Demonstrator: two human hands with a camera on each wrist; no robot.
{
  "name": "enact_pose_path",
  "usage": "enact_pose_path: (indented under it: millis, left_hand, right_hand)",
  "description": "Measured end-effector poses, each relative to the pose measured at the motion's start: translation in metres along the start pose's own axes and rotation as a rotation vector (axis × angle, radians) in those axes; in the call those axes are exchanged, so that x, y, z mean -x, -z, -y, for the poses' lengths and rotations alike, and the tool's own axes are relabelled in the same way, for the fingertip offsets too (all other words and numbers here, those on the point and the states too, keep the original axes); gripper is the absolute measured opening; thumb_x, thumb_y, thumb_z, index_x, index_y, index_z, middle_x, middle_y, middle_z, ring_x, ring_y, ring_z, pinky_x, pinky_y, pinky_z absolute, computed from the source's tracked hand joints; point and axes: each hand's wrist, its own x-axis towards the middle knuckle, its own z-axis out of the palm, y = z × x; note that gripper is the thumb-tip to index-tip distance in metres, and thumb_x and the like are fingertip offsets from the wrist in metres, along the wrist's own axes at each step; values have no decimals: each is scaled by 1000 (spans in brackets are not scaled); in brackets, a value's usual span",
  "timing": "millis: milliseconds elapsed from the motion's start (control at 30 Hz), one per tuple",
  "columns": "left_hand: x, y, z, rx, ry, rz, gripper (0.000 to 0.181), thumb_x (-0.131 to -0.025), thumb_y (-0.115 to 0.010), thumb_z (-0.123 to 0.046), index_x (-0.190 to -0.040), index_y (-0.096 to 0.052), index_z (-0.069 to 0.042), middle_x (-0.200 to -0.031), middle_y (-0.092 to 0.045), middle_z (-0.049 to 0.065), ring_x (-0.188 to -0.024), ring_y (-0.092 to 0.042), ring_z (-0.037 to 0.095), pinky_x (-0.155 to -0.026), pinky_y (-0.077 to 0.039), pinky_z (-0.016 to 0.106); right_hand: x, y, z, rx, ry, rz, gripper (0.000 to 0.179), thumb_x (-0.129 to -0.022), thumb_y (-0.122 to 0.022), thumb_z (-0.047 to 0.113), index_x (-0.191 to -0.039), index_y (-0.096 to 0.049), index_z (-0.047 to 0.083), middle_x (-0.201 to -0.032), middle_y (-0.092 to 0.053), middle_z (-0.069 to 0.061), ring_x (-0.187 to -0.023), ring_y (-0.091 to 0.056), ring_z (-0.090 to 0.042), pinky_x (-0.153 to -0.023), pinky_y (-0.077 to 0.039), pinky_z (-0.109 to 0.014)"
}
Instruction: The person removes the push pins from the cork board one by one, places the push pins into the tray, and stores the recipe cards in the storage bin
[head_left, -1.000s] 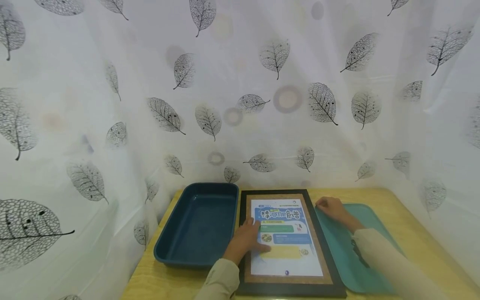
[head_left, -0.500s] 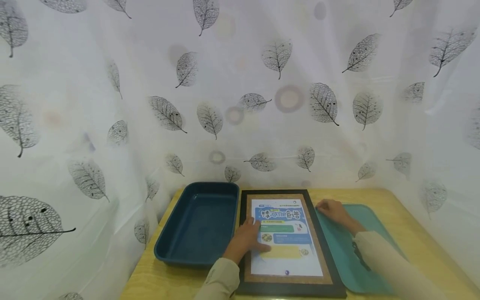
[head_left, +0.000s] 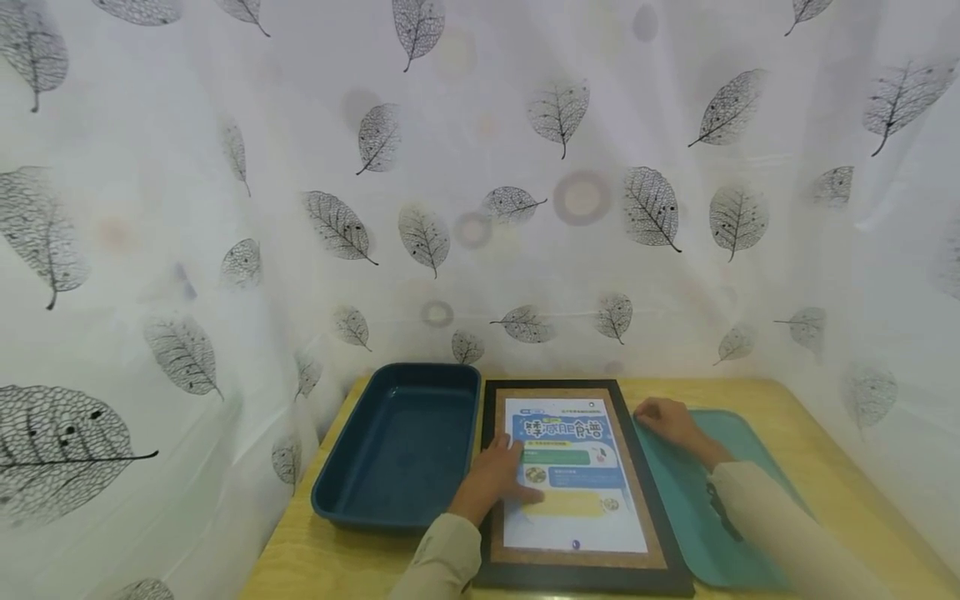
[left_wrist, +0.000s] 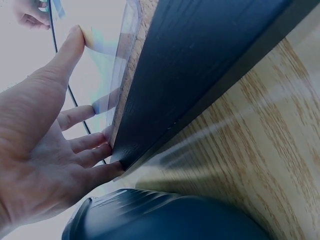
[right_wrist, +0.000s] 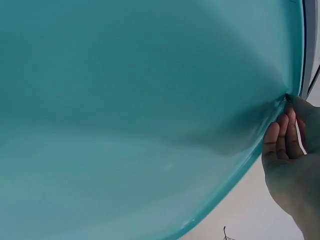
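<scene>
My left hand (head_left: pixel 495 475) lies with spread fingers on the left part of a black-framed cork board (head_left: pixel 637 562). A printed paper sheet (head_left: pixel 536 529) with a blue title panel lies on the cork. The left wrist view shows the fingertips on the clear cover (left_wrist: pixel 122 45) and the dark frame edge (left_wrist: pixel 175 70). At the upper left corner of the teal tray (head_left: pixel 720 533), my right hand (head_left: pixel 667 421) has curled fingers. Its thumb and fingertips pinch at the tray rim in the right wrist view; whether something small is between them is hidden.
A deep dark-blue tray (head_left: pixel 405 454) stands left of the board, close to its frame. All of these sit on a yellowish wooden table (head_left: pixel 292 558). A white curtain (head_left: pixel 465 117) with leaf prints hangs behind and at both sides.
The head view shifts very slightly. Both hands, the board and the trays keep their places.
</scene>
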Motion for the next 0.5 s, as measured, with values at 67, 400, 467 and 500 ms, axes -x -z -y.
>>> enact_pose_path:
  millis: [67, 400, 467, 500]
  left_hand:
    - [-1, -1, 0, 11, 4, 5, 102, -75, -91, -53, -154, -46, -7, -164, -36, 20, -147, -39, 42, -120, -37, 57]
    - [-2, -3, 0, -15, 7, 0, 101, -75, -91, -54, -153, -47, -7, -162, -39, 20, -146, -42, 41, -119, -39, 56]
    - [-3, -3, 0, -24, 5, -5, 101, -74, -91, -54, -153, -48, -7, -161, -39, 20, -145, -43, 41, -118, -39, 55]
    - [-4, -3, 0, -26, 3, -7, 101, -74, -91, -54, -153, -48, -7, -161, -40, 20, -145, -43, 40, -118, -39, 55]
  right_hand:
    - [-1, 0, -1, 2, 14, -8, 8, -92, -71, -1, -100, -71, -4, -99, -73, -22, -98, -68, -45, -90, -55, -63]
    - [-13, -1, 0, 15, 33, -23, 9, -92, -74, 3, -98, -72, -3, -96, -74, -19, -92, -71, -41, -85, -59, -58]
    - [-15, -2, 4, -2, 43, -19, 10, -91, -74, 2, -98, -71, -5, -95, -74, -19, -89, -71, -40, -83, -60, -56]
    - [-17, -3, 6, -6, 44, -19, 10, -91, -75, 1, -98, -71, -5, -95, -74, -19, -89, -71, -39, -82, -60, -55]
